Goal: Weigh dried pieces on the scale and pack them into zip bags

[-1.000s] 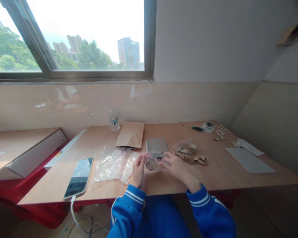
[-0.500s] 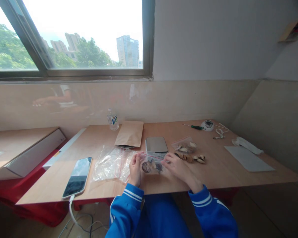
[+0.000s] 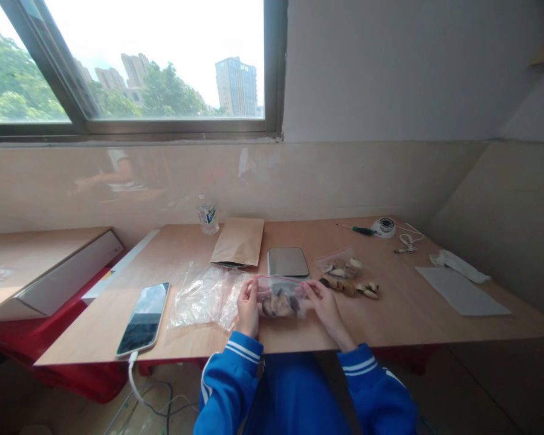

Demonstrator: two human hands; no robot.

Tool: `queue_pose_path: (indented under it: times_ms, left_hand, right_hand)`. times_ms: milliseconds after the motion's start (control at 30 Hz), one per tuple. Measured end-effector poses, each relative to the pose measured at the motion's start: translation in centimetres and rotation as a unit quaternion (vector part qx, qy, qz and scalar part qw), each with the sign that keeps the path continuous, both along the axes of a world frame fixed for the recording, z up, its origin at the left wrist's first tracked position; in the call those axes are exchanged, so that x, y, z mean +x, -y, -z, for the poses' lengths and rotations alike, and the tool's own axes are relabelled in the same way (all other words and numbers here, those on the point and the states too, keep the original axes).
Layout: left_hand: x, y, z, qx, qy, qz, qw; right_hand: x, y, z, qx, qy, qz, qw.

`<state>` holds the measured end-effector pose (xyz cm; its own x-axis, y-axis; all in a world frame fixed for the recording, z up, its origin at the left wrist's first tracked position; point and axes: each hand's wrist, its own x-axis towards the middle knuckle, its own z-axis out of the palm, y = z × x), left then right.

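Note:
A clear zip bag (image 3: 278,298) with a red seal strip holds several dried mushrooms, dark and pale brown. My left hand (image 3: 248,307) pinches its upper left corner, and my right hand (image 3: 323,307) pinches the upper right one, so the strip is stretched between them. Just behind the bag lies a small flat scale (image 3: 288,261) with a metal top. Loose dried mushroom pieces (image 3: 351,288) rest on the table to the right of my right hand. Behind them is a second zip bag (image 3: 340,264) with mushrooms inside. Left of my left hand, empty clear bags (image 3: 199,299) are spread out.
A phone (image 3: 144,317) with a plugged cable lies near the front left edge. Further back stand a water bottle (image 3: 207,214) and a brown paper pouch (image 3: 239,241). Toward the right are a screwdriver (image 3: 362,230), a white dome camera (image 3: 384,227), a cable and a white sheet (image 3: 460,292).
My right hand has shifted to the bag's upper right corner, and the seal strip now runs level between both hands. The mushrooms inside show more plainly. The view has tilted slightly.

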<state>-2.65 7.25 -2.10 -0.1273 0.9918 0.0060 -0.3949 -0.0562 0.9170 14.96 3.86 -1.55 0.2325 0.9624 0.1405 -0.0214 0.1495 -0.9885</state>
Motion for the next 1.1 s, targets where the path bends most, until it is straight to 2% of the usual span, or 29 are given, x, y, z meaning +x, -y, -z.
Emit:
queue_pose_path:
  times_ms: [100, 167, 333, 500, 600, 733, 933, 1100]
  left_hand:
    - [0.2, 0.3, -0.2, -0.003, -0.016, -0.018, 1.0]
    - [0.2, 0.3, -0.2, -0.003, -0.022, -0.018, 1.0]
    - [0.3, 0.2, 0.1, -0.004, -0.057, 0.012, 0.998]
    - [0.7, 0.2, 0.2, 0.053, -0.109, 0.023, 0.992]
    - [0.7, 0.3, 0.3, 0.031, -0.126, 0.012, 0.992]
    - [0.5, 0.3, 0.2, 0.022, -0.125, -0.006, 0.992]
    - [0.1, 0.0, -0.1, 0.002, -0.105, -0.02, 0.994]
    - [-0.1, -0.3, 0.5, 0.007, -0.082, -0.047, 0.995]
  right_hand:
    - [-0.6, -0.1, -0.1, 0.033, 0.009, 0.09, 0.995]
    - [-0.8, -0.3, -0.2, 0.049, 0.026, 0.106, 0.993]
    - [0.2, -1.0, -0.5, 0.057, 0.036, 0.088, 0.994]
    - [1.6, -1.6, -0.6, 0.051, 0.008, 0.092, 0.994]
    - [1.4, -1.7, 0.0, 0.03, -0.047, 0.093, 0.994]
    - [0.5, -1.6, 1.0, 0.034, -0.04, 0.117, 0.992]
    - [0.9, -1.1, 1.5, -0.013, -0.054, 0.033, 0.998]
    - [1.1, -0.9, 1.6, -0.02, -0.086, 0.043, 0.995]
